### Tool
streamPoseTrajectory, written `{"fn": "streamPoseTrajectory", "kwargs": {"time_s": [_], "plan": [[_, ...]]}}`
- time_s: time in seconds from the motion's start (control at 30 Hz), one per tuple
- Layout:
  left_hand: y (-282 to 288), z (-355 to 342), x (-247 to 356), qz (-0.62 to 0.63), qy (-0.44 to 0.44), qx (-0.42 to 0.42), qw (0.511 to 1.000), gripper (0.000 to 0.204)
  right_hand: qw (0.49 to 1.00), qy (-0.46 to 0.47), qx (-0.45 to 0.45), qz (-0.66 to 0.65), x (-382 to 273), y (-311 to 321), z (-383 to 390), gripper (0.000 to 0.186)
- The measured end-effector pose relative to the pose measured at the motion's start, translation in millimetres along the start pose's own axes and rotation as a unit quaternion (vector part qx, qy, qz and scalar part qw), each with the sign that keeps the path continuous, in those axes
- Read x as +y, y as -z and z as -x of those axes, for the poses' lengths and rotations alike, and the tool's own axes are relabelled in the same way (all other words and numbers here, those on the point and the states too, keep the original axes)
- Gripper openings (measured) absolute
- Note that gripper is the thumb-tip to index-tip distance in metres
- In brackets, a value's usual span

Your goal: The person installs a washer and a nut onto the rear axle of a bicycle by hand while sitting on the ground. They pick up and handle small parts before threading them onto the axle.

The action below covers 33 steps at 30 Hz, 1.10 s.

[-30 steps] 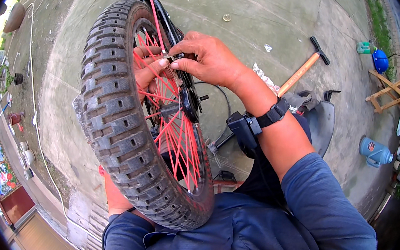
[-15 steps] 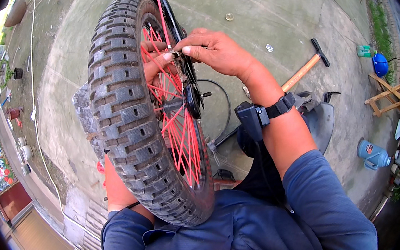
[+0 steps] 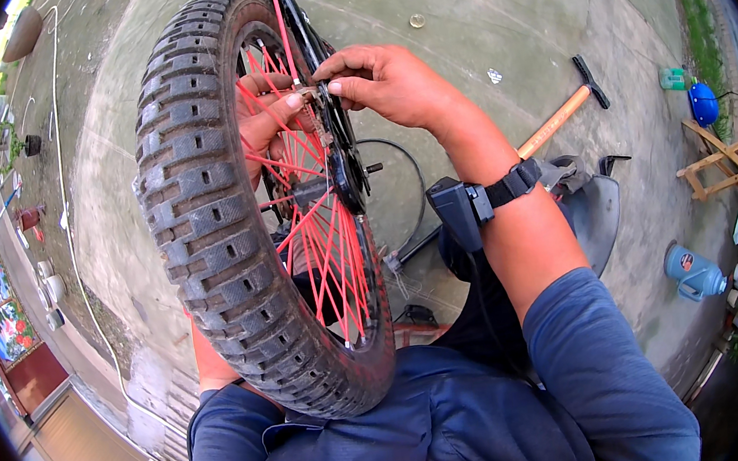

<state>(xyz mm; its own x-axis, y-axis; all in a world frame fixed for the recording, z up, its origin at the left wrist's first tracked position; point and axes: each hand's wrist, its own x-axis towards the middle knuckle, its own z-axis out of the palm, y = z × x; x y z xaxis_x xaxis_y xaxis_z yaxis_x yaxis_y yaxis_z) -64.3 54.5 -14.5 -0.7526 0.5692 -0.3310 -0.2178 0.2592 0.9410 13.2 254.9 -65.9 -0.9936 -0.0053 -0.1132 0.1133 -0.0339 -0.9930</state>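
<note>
While the knobby tyre (image 3: 203, 213) fills frame centre-left, right hand (image 3: 389, 82) pinches a small metal part (image 3: 314, 91) at the red spokes (image 3: 323, 227); left hand (image 3: 261, 120), behind the spokes, pinches it too. Hammer (image 3: 560, 113) lies upper right on concrete (image 3: 470, 0).

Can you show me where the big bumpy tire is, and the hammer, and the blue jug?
Bumpy tire (image 3: 202, 204): head view, on the knobby tread facing the camera.
Hammer (image 3: 556, 118): head view, on the wooden handle lying on the ground.
Blue jug (image 3: 690, 271): head view, on its body.
</note>
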Motion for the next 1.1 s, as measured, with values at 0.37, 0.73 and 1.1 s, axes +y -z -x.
{"fn": "streamPoseTrajectory", "kwargs": {"time_s": [0.37, 0.73, 1.1], "plan": [[-0.1, 0.1, 1.6, 0.003, 0.004, -0.007, 1.0, 0.042, 0.999, -0.015, -0.002, -0.029, -1.8, -0.4, 0.1, 0.02], [0.0, -1.5, -0.2, 0.033, 0.012, -0.005, 0.999, 0.037, 0.943, 0.161, 0.067, 0.284, -18.2, -11.6, 7.2, 0.027], [4.1, -6.1, -3.9, 0.007, 0.002, -0.022, 1.0, 0.041, 0.895, 0.218, 0.092, 0.378, -19.9, -14.2, 10.9, 0.022]]}}
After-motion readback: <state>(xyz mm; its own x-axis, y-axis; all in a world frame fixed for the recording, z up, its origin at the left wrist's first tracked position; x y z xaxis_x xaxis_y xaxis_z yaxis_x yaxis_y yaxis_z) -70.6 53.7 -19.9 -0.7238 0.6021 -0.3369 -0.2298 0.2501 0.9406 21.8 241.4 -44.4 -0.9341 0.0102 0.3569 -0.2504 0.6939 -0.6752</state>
